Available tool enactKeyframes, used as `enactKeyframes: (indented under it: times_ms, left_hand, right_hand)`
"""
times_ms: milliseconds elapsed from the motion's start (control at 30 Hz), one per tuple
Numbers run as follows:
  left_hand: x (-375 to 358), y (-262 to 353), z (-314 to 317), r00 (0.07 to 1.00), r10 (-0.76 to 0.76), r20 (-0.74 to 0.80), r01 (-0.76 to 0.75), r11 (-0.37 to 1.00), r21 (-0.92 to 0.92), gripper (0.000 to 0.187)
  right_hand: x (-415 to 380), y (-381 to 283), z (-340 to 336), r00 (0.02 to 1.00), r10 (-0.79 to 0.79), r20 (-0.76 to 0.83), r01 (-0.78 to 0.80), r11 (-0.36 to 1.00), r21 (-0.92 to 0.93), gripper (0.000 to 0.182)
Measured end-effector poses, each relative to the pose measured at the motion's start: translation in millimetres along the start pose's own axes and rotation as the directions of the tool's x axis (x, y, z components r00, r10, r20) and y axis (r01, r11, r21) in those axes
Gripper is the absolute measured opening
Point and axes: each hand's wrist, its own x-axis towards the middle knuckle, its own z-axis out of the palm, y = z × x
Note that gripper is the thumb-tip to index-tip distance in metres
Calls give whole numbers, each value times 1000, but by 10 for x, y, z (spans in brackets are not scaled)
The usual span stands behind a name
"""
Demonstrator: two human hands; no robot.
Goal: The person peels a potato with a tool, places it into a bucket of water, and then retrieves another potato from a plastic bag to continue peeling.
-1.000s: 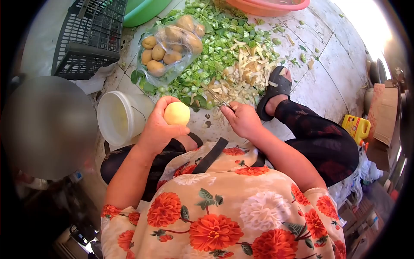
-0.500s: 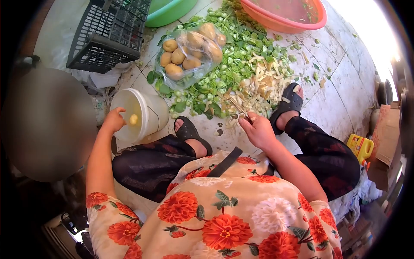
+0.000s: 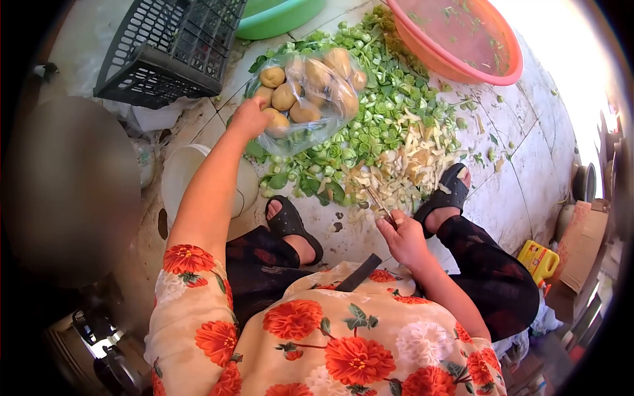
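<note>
My left hand [image 3: 249, 119] reaches over the bucket to the left side of a clear plastic bag [image 3: 285, 144]. Its fingers are apart and touch the unpeeled potatoes [image 3: 284, 97] at the bag's mouth; the fingertips are partly hidden. Below my forearm stands a white bucket [image 3: 179, 173], its inside mostly covered by the arm. In my right hand [image 3: 404, 241], between my feet, is a slim metal peeler [image 3: 378, 199] pointing up and left. Just beyond it lies a heap of potato peelings [image 3: 413, 155].
Chopped green leaf trimmings [image 3: 380, 99] spread over the tiled floor [image 3: 528, 148]. A black crate [image 3: 175, 53] stands upper left, beside a green basin [image 3: 277, 18]. At upper right is a red basin [image 3: 456, 39] of cloudy water. A yellow jug [image 3: 538, 260] and cardboard box [image 3: 581, 247] are at right.
My left hand has moved from the bucket, where a peeled potato was beneath it, up and right to the bag of potatoes. My right hand still holds the peeler.
</note>
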Motion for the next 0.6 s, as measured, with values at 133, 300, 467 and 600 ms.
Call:
enactKeyframes:
  times_ms: [133, 300, 467, 600]
  left_hand:
    - [373, -167, 500, 944, -322, -75, 305, 936, -174, 77]
    - [493, -339, 925, 835, -549, -26, 528, 814, -240, 90]
    - [664, -631, 1412, 806, -590, -57, 506, 735, -450, 99]
    - [439, -468, 1273, 727, -685, 52, 402, 362, -841, 85]
  right_hand:
    - [126, -42, -48, 997, 61, 38, -61, 998, -14, 25]
    - [346, 118, -22, 992, 117, 49, -120, 991, 60, 25]
    - [504, 237, -16, 984, 175, 42, -180, 969, 170, 23]
    - [554, 181, -45, 974, 210, 80, -220, 962, 164, 22]
